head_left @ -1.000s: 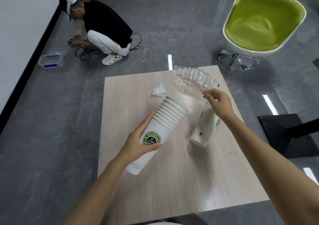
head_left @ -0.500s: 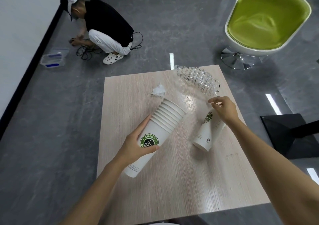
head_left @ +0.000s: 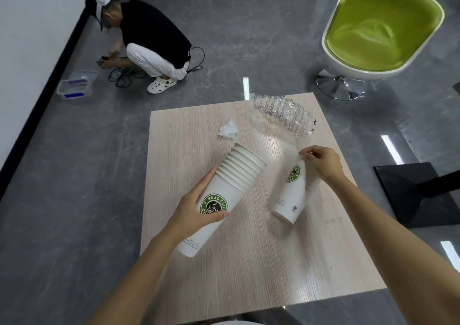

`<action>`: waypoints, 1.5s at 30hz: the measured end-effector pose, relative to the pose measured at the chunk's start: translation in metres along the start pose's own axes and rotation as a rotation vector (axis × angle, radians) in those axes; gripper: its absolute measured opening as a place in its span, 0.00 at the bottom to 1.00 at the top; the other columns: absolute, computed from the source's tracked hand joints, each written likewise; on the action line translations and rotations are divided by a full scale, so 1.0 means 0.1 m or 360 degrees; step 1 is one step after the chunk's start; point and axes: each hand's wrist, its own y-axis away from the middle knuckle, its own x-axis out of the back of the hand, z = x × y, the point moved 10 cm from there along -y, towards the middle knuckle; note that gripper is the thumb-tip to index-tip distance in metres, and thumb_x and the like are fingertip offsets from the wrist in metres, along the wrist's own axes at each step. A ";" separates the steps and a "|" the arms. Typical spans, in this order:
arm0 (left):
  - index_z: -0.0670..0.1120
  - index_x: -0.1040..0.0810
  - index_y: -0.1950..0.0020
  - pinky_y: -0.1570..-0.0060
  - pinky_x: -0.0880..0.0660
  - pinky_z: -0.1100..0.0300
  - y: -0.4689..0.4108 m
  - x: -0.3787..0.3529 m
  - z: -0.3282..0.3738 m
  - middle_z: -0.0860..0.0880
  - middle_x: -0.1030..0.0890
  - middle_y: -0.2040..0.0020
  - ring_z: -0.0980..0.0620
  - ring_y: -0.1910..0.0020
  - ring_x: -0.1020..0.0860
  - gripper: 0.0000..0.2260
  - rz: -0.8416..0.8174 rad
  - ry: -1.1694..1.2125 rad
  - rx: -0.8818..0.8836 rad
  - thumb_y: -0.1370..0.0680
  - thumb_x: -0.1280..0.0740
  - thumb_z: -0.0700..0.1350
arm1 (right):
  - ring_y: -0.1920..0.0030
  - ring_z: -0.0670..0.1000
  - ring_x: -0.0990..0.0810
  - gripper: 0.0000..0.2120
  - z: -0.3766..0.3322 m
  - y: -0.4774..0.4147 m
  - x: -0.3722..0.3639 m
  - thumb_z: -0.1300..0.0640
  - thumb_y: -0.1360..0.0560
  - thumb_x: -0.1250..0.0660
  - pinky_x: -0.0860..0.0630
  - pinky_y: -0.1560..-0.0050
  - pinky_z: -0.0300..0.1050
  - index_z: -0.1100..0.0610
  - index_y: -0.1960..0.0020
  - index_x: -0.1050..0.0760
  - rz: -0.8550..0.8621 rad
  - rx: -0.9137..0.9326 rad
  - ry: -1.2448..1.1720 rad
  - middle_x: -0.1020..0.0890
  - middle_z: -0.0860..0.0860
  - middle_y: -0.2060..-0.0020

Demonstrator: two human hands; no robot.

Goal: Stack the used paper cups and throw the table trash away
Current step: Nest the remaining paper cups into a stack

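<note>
Above wood table (head_left: pixel 249 275) on grey floor (head_left: pixel 74 200), left grip (head_left: pixel 194 210) holding cup stack (head_left: pixel 231 182), right grip (head_left: pixel 323 162) pinching smaller stack (head_left: pixel 291 195)

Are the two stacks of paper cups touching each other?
Apart. The head view shows bare table between the big stack in the left hand and the small stack held by the right hand.

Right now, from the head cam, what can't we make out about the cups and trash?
All head view.
- Smaller cup stack: the right hand covers its rim end, which is blurred; cup count unclear.
- Taller cup stack in the left hand: mouth points away from the camera; insides unseen.
- Crumpled white scrap: too small to tell paper from wrapper.
- Crushed bottle: transparent with glare; cap undeterminable.
</note>
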 end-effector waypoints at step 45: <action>0.65 0.42 0.24 0.47 0.21 0.60 0.49 0.33 0.00 0.68 0.30 0.32 0.60 0.41 0.22 0.46 0.0094 0.0106 -0.0067 0.31 0.21 0.40 | 0.48 0.52 0.19 0.10 -1.87 0.91 -0.54 0.63 0.23 0.36 0.22 0.44 0.49 0.51 0.54 0.19 -0.0116 0.0739 -0.0782 0.16 0.50 0.53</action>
